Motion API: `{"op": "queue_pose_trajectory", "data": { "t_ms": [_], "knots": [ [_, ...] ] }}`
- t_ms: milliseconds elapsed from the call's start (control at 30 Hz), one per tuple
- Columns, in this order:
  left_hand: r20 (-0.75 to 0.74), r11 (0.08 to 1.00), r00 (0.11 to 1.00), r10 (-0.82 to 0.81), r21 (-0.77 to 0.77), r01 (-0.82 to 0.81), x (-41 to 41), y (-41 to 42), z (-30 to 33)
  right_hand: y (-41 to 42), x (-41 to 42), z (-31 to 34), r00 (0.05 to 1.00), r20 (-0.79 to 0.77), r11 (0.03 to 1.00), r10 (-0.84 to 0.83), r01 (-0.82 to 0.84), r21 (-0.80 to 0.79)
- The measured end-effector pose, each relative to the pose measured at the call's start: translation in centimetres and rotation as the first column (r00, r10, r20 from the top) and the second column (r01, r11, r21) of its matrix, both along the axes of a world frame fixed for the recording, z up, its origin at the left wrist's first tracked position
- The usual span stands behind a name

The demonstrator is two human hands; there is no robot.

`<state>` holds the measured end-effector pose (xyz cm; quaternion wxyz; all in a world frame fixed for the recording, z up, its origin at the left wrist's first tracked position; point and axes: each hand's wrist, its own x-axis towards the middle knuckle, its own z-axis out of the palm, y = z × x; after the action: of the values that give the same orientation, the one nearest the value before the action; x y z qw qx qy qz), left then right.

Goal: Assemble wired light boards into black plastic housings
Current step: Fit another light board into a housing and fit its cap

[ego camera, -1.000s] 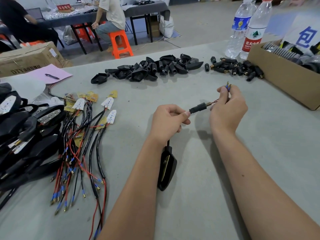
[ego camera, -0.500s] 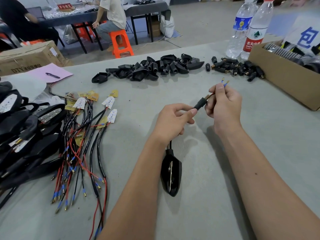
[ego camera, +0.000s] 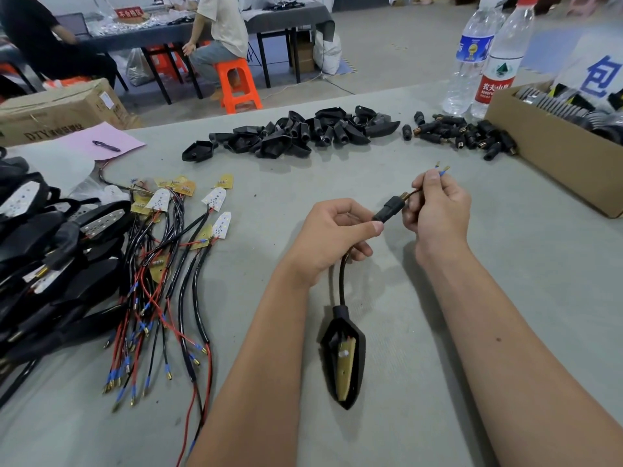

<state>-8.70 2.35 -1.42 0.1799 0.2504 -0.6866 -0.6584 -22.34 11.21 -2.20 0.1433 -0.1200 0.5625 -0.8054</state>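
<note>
Black cable (ego camera: 343,278) runs out of sight inside the curled left hand (ego camera: 332,239), so its path through the palm cannot be traced; it comes out below the fist and drops to a black housing (ego camera: 345,357) that hangs or rests low over the grey table (ego camera: 505,264), which of the two is unclear. A yellowish light board (ego camera: 345,370) sits edge-on in the housing, its face hard to read. Left thumb and forefinger pinch a black connector sleeve (ego camera: 389,208) with a brass end. The right hand (ego camera: 438,210), fingers curled, pinches the thin wires (ego camera: 440,168) beyond the sleeve; only their blue-collared tips stick out above the fingers. A heap of finished housings (ego camera: 43,251) at far left is cut off by the frame edge. Loose wired boards (ego camera: 161,264) lie beside it, empty housings (ego camera: 296,134) and black sleeves (ego camera: 462,133) lie further back, near a cardboard box (ego camera: 553,156) cropped at right.
</note>
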Motion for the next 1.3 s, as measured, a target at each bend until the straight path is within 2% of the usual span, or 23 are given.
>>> {"op": "queue_pose_trajectory", "data": {
  "t_ms": [133, 267, 500, 700, 833, 933, 1067, 1167, 1300],
  "knots": [
    [-0.027, 0.999, 0.999, 0.039, 0.037, -0.038, 0.38, -0.38, -0.36, 0.01, -0.46, -0.15, 0.998, 0.037, 0.998, -0.06, 0.06, -0.022],
    [-0.032, 0.994, 0.993, 0.111, 0.014, -0.11, 0.3, -0.7, -0.63, 0.06, -0.44, -0.3, 0.998, -0.026, 0.999, -0.052, 0.052, 0.013],
    [-0.068, 0.997, 0.995, 0.073, -0.014, -0.074, -0.07, -0.39, -0.71, 0.21, -0.46, -0.8, 0.98, -0.093, 0.978, -0.178, 0.187, 0.093],
    [-0.074, 0.974, 0.973, 0.216, -0.045, -0.22, -0.17, -0.47, -0.76, 0.17, -0.25, -0.4, 0.996, -0.09, 1.0, -0.02, 0.021, 0.01],
    [-0.08, 0.966, 0.964, 0.254, -0.036, -0.258, -0.16, -0.66, -0.67, 0.12, 0.21, -0.35, 0.991, -0.011, 0.99, 0.136, -0.137, -0.031],
    [-0.058, 0.965, 0.964, 0.259, -0.014, -0.26, -0.21, -0.58, -0.98, 0.11, 0.37, -0.25, 0.984, -0.008, 0.984, 0.177, -0.178, -0.029],
    [-0.041, 0.98, 0.981, 0.187, 0.07, -0.184, -0.16, -0.62, -0.95, 0.0, 0.46, -0.31, 0.971, 0.04, 0.972, 0.234, -0.232, -0.04],
    [-0.041, 0.987, 0.986, 0.159, 0.037, -0.157, -0.37, -0.37, -0.97, -0.12, 0.23, -0.55, 0.969, 0.049, 0.97, 0.24, -0.239, -0.034],
    [0.0, 0.988, 0.989, 0.15, -0.025, -0.15, -0.56, -0.29, -1.01, -0.15, -0.1, -0.76, 0.992, 0.056, 0.993, 0.115, -0.115, 0.002]
  ]
}}
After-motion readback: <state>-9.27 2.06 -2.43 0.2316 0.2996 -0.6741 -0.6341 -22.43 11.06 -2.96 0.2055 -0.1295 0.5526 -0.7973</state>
